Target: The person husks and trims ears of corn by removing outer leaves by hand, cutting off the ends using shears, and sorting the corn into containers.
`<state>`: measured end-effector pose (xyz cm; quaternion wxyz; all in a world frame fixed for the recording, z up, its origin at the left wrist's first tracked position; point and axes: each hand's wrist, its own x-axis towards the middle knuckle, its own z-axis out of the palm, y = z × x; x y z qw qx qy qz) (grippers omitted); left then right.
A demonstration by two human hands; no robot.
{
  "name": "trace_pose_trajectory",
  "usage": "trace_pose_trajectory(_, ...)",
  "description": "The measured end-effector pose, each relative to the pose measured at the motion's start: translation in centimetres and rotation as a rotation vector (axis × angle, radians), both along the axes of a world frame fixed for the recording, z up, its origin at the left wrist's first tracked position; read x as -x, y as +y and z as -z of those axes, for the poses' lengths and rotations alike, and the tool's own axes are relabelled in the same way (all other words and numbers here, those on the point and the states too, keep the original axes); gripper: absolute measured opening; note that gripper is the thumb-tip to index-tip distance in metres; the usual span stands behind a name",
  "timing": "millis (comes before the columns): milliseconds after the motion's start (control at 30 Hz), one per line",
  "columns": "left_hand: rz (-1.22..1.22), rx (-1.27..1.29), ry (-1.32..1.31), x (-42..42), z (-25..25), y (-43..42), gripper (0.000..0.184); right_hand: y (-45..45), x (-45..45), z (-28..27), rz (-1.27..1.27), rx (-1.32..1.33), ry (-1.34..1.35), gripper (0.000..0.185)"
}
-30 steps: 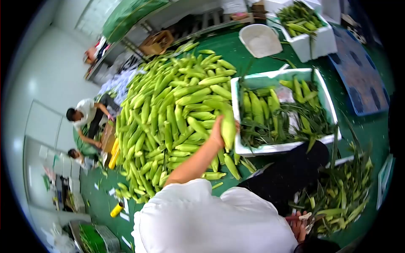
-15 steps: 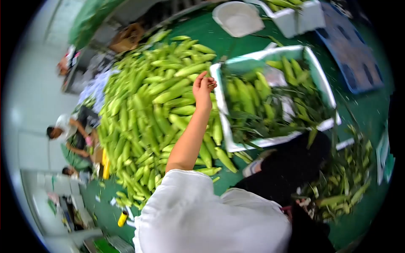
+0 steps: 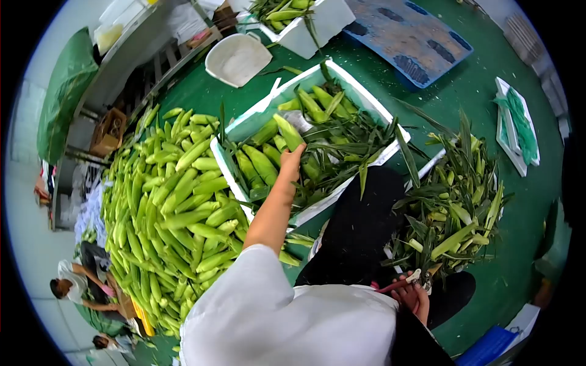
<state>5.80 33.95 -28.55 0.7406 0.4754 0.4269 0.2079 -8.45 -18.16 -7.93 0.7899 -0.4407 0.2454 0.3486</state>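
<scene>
My left hand [image 3: 293,160] reaches over the white foam box [image 3: 400,137], fingers wrapped round the lower end of a green corn cob [image 3: 287,131]. Other cobs and long dark leaves lie inside the box below it. My right hand [image 3: 414,297] is low on the right, closed round the red handles of a pair of pruning shears [image 3: 400,283]. Beside the shears is a heap of cut husks and leaves [image 3: 455,213]. A big pile of green corn cobs [image 3: 177,213] covers the floor left of the box.
A white basin [image 3: 238,59], another foam box [image 3: 320,27] of corn and a blue pallet [image 3: 409,36] stand beyond. A foam lid [image 3: 517,125] lies at the right. Two other people [image 3: 76,283] sit at the lower left, past the pile.
The view has turned right. My left hand let go of one cob over the pile, was empty with curled fingers, and now holds a cob at the box. My right hand stays low with the shears.
</scene>
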Motion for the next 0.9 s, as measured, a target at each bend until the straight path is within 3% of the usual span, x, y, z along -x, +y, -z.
trace_pose_trajectory(33, 0.120, -0.056, -0.087, 0.1, -2.2, 0.3, 0.045, -0.5, -0.3, 0.7, 0.005, -0.025, -0.024, 0.053)
trace_pose_trajectory(100, 0.175, -0.285, -0.229, -0.6, -11.4, -2.1, 0.045, -0.4, -0.7, 0.5, 0.032, -0.015, -0.087, 0.055)
trace_pose_trajectory(167, 0.216, -0.303, -0.470, -1.8, -19.8, -5.4, 0.050, -1.4, -1.4, 2.1, 0.038, -0.050, -0.196, 0.056)
trace_pose_trajectory(200, 0.383, -0.348, -0.533, -2.5, -23.1, -6.7, 0.056, -0.7, -2.2, 1.1, 0.158, -0.070, -0.152, 0.065)
trace_pose_trajectory(267, 0.739, -0.456, -0.566, -4.8, -28.6, -10.1, 0.070, 0.0, -4.0, -0.1, 0.145, -0.038, -0.380, 0.065)
trace_pose_trajectory(367, 0.897, -0.861, -0.367, -6.7, -30.2, -19.7, 0.074, -0.8, -6.2, -0.7, 0.118, -0.012, -0.581, 0.062)
trace_pose_trajectory(433, 1.035, -1.244, -0.142, -5.7, -31.8, -26.5, 0.073, -1.9, -7.5, -2.1, 0.032, 0.376, -0.781, 0.070)
trace_pose_trajectory(500, 1.074, -1.369, -0.229, -4.9, -30.4, -31.0, 0.065, -3.1, -8.8, -3.9, -0.038, 0.703, -0.894, 0.078)
trace_pose_trajectory(633, 1.036, -1.665, -0.212, -2.8, -28.2, -36.2, 0.061, -6.1, -10.7, -6.2, -0.247, 0.961, -0.974, 0.087)
trace_pose_trajectory(800, 1.075, -1.799, -0.150, -1.6, -26.9, -37.7, 0.066, -8.9, -11.3, -3.3, -0.249, 0.957, -1.021, 0.080)
trace_pose_trajectory(900, 1.171, -1.862, -0.087, -0.9, -26.4, -37.7, 0.075, -9.0, -10.4, -1.5, -0.140, 0.220, -0.540, 0.074)
